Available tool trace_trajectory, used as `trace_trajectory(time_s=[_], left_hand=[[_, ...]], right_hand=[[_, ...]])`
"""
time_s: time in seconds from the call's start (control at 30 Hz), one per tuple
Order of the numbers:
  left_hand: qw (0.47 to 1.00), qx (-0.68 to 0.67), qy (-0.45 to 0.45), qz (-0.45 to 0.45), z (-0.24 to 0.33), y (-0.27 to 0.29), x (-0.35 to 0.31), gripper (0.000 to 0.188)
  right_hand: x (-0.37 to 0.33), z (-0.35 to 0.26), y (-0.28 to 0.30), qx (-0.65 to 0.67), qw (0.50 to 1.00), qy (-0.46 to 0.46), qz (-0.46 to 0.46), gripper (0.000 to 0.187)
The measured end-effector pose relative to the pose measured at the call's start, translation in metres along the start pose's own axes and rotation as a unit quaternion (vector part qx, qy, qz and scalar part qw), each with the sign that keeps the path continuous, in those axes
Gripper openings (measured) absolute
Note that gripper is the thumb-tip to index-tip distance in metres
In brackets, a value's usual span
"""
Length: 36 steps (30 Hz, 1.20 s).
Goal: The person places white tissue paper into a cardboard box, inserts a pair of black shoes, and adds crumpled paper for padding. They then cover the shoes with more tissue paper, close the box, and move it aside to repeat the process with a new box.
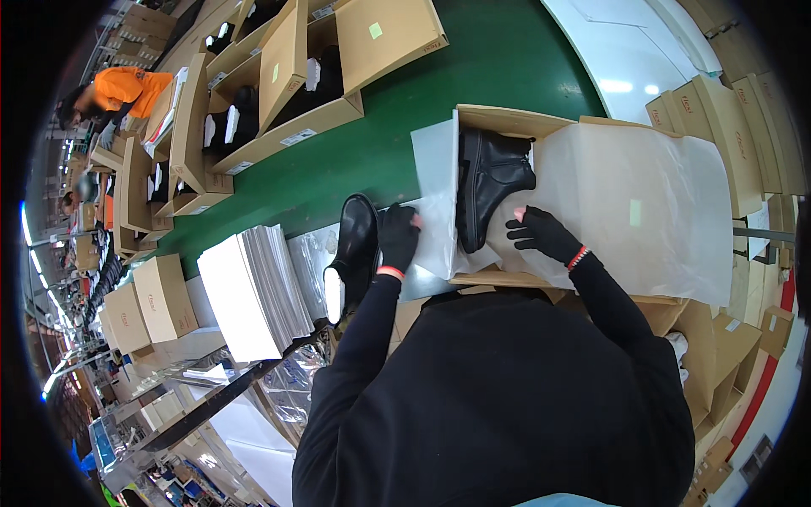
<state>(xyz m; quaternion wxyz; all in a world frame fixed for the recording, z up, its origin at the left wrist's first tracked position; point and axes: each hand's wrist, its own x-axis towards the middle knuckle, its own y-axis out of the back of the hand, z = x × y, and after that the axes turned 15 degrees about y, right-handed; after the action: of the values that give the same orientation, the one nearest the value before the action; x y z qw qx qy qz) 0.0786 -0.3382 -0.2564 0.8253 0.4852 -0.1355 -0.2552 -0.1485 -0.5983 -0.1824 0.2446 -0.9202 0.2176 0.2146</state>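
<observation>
A black ankle boot (498,173) lies on its side in the left end of an open cardboard box (557,121). Thin translucent paper (608,186) lines the box and spreads over its right part. My right hand (545,235), in a black fingerless glove, hovers over the paper beside this boot, fingers loosely bent and apart. A second black boot (358,232), white stuffing (334,296) showing at its opening, lies left of the box. My left hand (397,238), gloved alike, is right beside it with fingers apart; whether it touches the boot is hard to see.
A thick stack of white paper sheets (253,291) lies left of the loose boot. Open boxes with black boots (241,118) line the far side of the green table (473,51). Closed boxes (705,139) stand at the right. A person in orange (139,89) works at far left.
</observation>
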Motion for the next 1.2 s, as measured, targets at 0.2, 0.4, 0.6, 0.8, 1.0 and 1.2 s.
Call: trace_trajectory(time_s=[0.2, 0.4, 0.6, 0.8, 1.0, 1.2], left_hand=[[0.914, -0.370, 0.035, -0.164, 0.159, 0.109, 0.027, 0.012], [0.901, -0.308, -0.205, -0.229, 0.217, -0.072, -0.044, 0.034], [0.864, -0.193, -0.290, -0.365, 0.196, 0.046, -0.062, 0.032], [0.942, -0.326, 0.065, -0.056, 0.011, 0.168, -0.012, 0.017], [0.852, 0.151, 0.332, 0.375, -0.251, 0.295, -0.035, 0.067], [0.770, 0.058, 0.603, 0.200, -0.354, 0.323, -0.106, 0.095]], right_hand=[[-0.050, -0.070, 0.005, -0.027, 0.978, 0.199, 0.060, 0.041], [-0.068, -0.166, -0.130, -0.151, 0.873, 0.437, -0.156, 0.040], [0.012, -0.058, -0.037, -0.686, 0.662, 0.272, -0.130, 0.068], [-0.020, -0.060, -0.018, -0.862, 0.493, 0.010, -0.114, 0.102], [0.010, -0.081, -0.094, -0.802, 0.507, 0.306, -0.081, 0.104], [0.104, -0.038, -0.039, -0.823, 0.533, 0.182, -0.075, 0.091]])
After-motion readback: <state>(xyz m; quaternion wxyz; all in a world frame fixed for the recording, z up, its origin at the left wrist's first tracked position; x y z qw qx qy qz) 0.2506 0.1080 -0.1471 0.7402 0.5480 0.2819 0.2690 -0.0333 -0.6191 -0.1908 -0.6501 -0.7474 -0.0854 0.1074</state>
